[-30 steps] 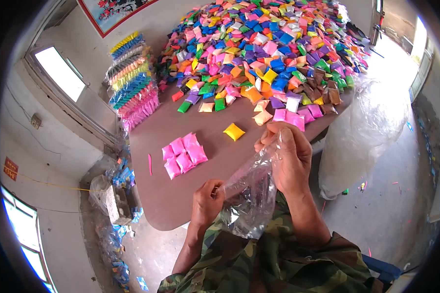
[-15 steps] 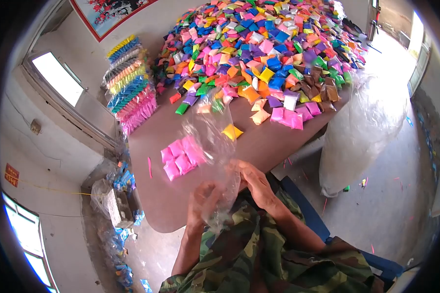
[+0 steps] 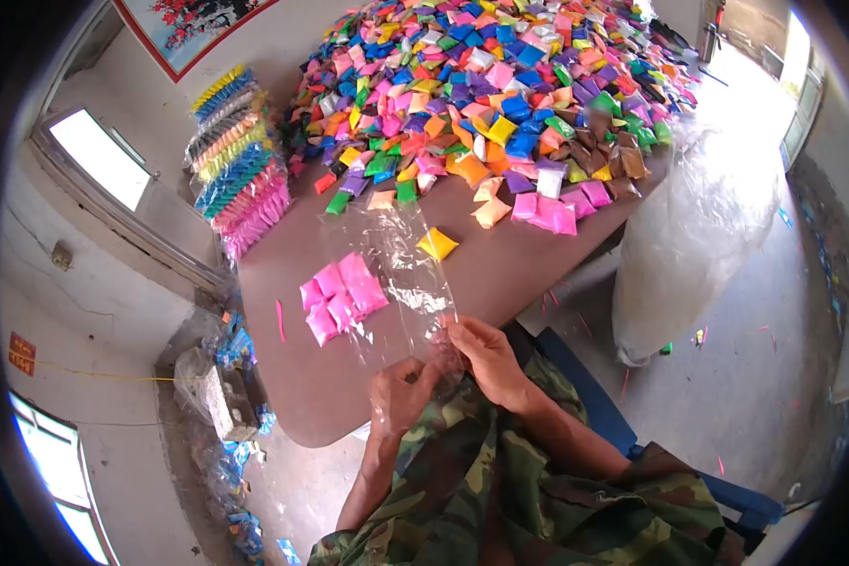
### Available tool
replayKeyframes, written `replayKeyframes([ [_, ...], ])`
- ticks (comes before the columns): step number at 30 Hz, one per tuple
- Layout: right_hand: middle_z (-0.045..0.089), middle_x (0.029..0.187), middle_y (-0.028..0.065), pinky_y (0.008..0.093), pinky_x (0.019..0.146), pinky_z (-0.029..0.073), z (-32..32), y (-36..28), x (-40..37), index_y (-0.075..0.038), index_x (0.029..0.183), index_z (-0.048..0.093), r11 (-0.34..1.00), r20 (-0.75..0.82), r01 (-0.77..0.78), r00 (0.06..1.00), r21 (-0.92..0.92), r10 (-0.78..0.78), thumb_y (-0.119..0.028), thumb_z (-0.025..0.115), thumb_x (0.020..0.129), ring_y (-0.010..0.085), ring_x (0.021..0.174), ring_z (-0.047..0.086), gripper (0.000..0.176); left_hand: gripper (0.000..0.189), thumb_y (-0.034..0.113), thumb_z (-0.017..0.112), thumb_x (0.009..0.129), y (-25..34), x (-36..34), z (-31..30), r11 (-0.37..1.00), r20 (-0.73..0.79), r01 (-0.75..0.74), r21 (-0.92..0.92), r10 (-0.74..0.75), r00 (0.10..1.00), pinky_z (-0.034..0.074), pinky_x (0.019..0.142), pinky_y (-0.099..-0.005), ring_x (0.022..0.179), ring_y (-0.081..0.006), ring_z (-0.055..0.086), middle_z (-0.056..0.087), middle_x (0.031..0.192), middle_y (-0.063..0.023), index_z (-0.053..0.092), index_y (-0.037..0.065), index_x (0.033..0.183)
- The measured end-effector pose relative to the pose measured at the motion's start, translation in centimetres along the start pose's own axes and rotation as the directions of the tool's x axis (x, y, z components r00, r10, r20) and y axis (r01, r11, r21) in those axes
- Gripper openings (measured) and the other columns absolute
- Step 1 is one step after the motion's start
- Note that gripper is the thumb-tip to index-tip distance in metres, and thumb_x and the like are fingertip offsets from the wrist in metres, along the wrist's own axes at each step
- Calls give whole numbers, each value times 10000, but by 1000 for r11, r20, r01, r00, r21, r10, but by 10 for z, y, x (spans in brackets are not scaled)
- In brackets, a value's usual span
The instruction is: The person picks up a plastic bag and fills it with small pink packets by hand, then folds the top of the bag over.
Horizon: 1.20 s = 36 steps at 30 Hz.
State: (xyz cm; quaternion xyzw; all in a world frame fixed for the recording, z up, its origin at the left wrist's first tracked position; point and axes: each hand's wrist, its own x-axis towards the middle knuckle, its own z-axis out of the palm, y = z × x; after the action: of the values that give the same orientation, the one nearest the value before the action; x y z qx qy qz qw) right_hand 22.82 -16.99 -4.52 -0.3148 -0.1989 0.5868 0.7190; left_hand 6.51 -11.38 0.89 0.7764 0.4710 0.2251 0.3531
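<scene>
A clear plastic bag [image 3: 401, 269] stretches flat over the table edge, its near end pinched in both of my hands. My left hand [image 3: 404, 394] grips its near left corner with fingers closed. On the near right corner, my right hand [image 3: 486, 357] pinches the film between thumb and fingers. Several bright pink packets [image 3: 340, 297] sit in a small cluster at the bag's left side, partly seen through the film. Just right of the bag's far part lies a yellow packet [image 3: 437, 244]. A thin pink strip [image 3: 280, 321] is on the table left of the cluster.
A large heap of coloured packets [image 3: 481, 94] covers the far part of the brown table [image 3: 302, 396]. Stacked bagged packets [image 3: 245, 170] stand at the left. A big translucent sack [image 3: 689, 255] rises at the right. Several wrappers and a white block [image 3: 228, 406] are on the floor at left.
The bag has gone from a blurred, bunched shape to spread flat and lengthwise. My left hand has shifted slightly right, and both hands still hold the bag's near end.
</scene>
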Motion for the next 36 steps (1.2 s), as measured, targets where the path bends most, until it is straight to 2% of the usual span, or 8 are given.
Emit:
replayKeyframes([
  [7,708,1093,-43,246,735,525,-11,-9,-2,-94,1382,699,996,-159,-58,986,-66,47,-288,771,1051,61,929,647,390,434,320,799,1004,2,6,4,963,118,211,-168,-193,974,453,543,-348,585,-98,556,636,607,-54,699,-28,765],
  [10,696,1067,-60,246,740,499,-21,-6,0,-108,1358,712,998,-98,-50,994,-49,45,-317,805,1025,45,928,624,404,419,322,793,1013,-22,8,6,977,90,116,-178,-101,991,442,542,-306,659,-84,583,660,663,-33,710,-20,786],
  [13,691,1025,-53,232,734,486,-25,-5,2,-95,1348,714,999,-70,-52,996,1,52,-287,812,1021,44,889,620,392,268,218,823,981,-10,1,13,911,-59,14,-411,-42,997,502,585,-305,731,-106,636,725,849,-66,741,-19,885],
  [19,651,912,-50,219,683,445,-11,-9,3,-51,1262,722,989,-123,-66,989,132,82,-271,804,1028,35,789,575,331,189,5,824,916,0,-13,6,908,-98,-392,-149,381,920,612,761,-297,995,-160,732,731,1283,-159,748,9,1089],
  [25,611,878,-52,225,656,432,-5,-24,3,-60,1172,706,986,-86,-91,991,139,104,-315,793,1039,44,750,553,301,503,-66,770,870,26,-25,-13,739,96,-670,68,664,742,592,711,-289,957,-181,755,751,1307,-134,725,77,1351],
  [28,600,884,-50,222,640,430,5,-27,3,-64,1186,687,984,-108,-70,990,166,89,-329,784,1045,53,739,555,315,525,-51,776,876,37,-33,-21,949,342,-236,-208,297,891,625,808,-324,1050,-164,759,734,1325,-159,689,59,1382],
  [31,597,886,-43,234,621,464,17,-31,-2,-62,1206,669,979,-98,-108,987,176,126,-318,771,1054,64,731,563,315,538,29,831,891,45,-29,-20,962,404,-45,-269,155,901,592,711,-299,859,-149,738,783,1237,-129,653,24,1399],
  [36,624,892,-16,306,630,618,20,-28,-1,-82,1192,659,967,-51,-112,991,229,127,-245,780,1043,90,736,611,252,495,32,779,947,-2,-29,17,922,251,-96,-375,200,947,602,772,-307,913,-163,755,795,1203,-141,618,-12,1413],
])
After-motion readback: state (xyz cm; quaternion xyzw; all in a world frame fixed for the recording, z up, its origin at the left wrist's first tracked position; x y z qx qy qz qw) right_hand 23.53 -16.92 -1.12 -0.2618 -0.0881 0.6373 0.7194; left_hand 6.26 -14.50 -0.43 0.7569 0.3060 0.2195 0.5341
